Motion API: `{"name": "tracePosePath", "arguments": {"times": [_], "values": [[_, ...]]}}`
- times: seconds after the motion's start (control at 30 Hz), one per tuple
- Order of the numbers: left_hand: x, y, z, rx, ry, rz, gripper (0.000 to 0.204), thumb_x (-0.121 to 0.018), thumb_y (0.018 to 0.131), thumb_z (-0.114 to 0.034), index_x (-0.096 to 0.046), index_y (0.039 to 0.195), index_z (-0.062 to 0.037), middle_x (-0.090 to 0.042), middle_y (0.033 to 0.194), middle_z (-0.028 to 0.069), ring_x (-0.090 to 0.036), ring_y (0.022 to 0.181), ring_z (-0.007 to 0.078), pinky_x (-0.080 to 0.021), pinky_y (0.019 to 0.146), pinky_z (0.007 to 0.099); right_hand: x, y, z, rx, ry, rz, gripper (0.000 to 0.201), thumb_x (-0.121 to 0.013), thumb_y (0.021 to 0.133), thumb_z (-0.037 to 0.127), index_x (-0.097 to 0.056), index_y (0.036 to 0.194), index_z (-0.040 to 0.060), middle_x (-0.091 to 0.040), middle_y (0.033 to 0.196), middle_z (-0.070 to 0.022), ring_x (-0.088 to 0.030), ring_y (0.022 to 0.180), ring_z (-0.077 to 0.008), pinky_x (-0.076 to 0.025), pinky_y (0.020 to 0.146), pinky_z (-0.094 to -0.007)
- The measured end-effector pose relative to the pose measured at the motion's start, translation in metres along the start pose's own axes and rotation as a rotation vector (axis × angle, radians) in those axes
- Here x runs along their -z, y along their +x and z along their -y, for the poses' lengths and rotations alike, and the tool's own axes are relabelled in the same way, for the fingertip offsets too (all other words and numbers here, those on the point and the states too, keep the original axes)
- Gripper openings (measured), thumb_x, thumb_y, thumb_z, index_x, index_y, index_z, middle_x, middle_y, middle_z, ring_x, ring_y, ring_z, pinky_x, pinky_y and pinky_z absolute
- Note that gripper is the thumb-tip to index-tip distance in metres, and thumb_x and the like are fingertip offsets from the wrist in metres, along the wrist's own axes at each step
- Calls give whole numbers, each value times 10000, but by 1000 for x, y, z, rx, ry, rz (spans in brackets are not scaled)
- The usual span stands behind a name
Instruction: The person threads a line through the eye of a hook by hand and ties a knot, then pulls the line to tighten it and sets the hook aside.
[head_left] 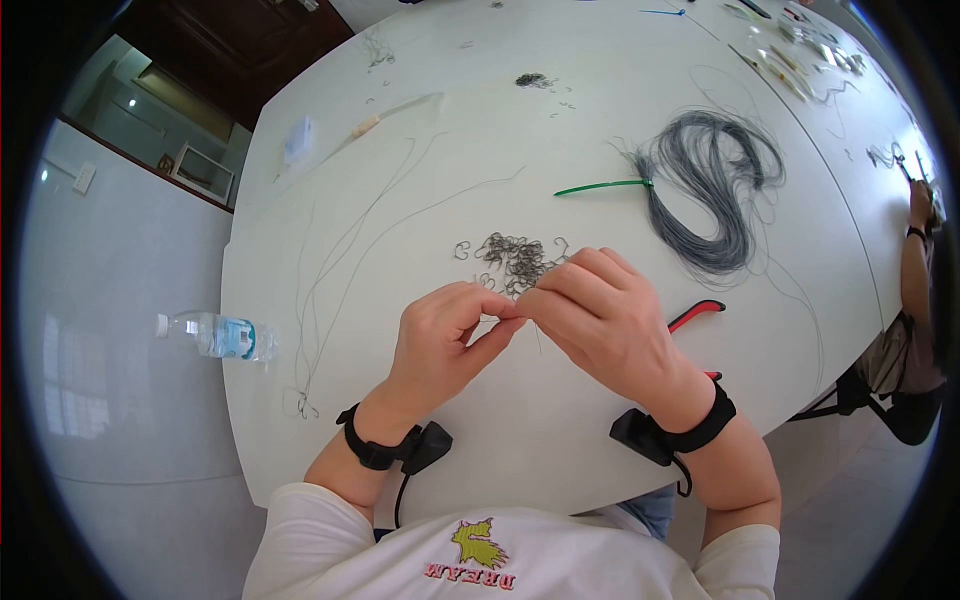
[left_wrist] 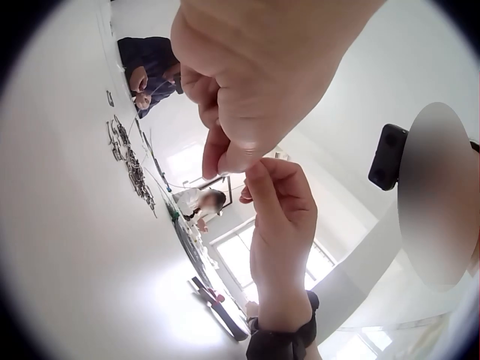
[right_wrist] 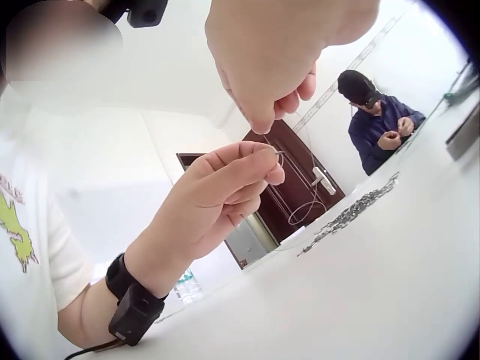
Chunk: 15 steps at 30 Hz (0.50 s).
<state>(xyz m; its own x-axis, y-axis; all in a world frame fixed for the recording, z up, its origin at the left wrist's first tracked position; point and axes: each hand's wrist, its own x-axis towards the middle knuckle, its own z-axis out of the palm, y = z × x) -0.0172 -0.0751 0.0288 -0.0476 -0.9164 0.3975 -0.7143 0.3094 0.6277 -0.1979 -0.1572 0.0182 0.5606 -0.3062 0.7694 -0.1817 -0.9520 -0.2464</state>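
Note:
Both hands meet at their fingertips above the near side of a pile of small dark hooks (head_left: pixel 520 262). The left hand (head_left: pixel 450 335) pinches a tiny curved metal piece (right_wrist: pixel 280 157) between thumb and index finger, seen in the right wrist view. The right hand (head_left: pixel 605 320) has its thumb and fingers drawn together on a thin clear line (head_left: pixel 540 342), a short piece of which shows below the fingertips. A loop of line (right_wrist: pixel 304 205) hangs beyond the hands in the right wrist view. The exact contact point is hidden by fingers.
Grey line bundle (head_left: pixel 700 200) with a green tie (head_left: pixel 600 187) lies to the right. Red-handled pliers (head_left: pixel 697 314) are partly behind the right hand. Loose lines (head_left: pixel 345 235) and a water bottle (head_left: pixel 235 338) lie left. Another person (right_wrist: pixel 379 124) sits across the table.

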Motion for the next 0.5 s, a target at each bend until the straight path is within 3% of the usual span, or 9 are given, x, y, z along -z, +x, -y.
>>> {"name": "tracePosePath", "arguments": {"times": [0.2, 0.27, 0.5], "values": [[0, -2, 1, 37, -119, 22, 134, -764, 770, 9, -672, 829, -68, -644, 726, 9, -448, 516, 106, -342, 467, 251, -5, 0, -1, -200, 328, -78, 159, -754, 720, 1, -678, 835, 79, -604, 787, -24, -570, 686, -182, -457, 565, -289], [0, -3, 2, 26, -176, 2, 152, -768, 762, 23, -686, 836, -81, -659, 743, -6, -480, 556, 104, -349, 476, 249, -7, -1, 1, -388, 481, -92, 81, -727, 793, 28, -666, 817, 74, -577, 752, -22, -552, 639, -166, -445, 529, -289], [-4, -4, 7, -98, -197, -68, 179, -790, 741, 23, -701, 834, -101, -679, 798, -15, -562, 688, 114, -402, 517, 245, -8, -2, 3, -596, 608, -7, 49, -716, 823, 36, -695, 862, 57, -606, 768, -24, -543, 627, -128, -416, 532, -254]]}}
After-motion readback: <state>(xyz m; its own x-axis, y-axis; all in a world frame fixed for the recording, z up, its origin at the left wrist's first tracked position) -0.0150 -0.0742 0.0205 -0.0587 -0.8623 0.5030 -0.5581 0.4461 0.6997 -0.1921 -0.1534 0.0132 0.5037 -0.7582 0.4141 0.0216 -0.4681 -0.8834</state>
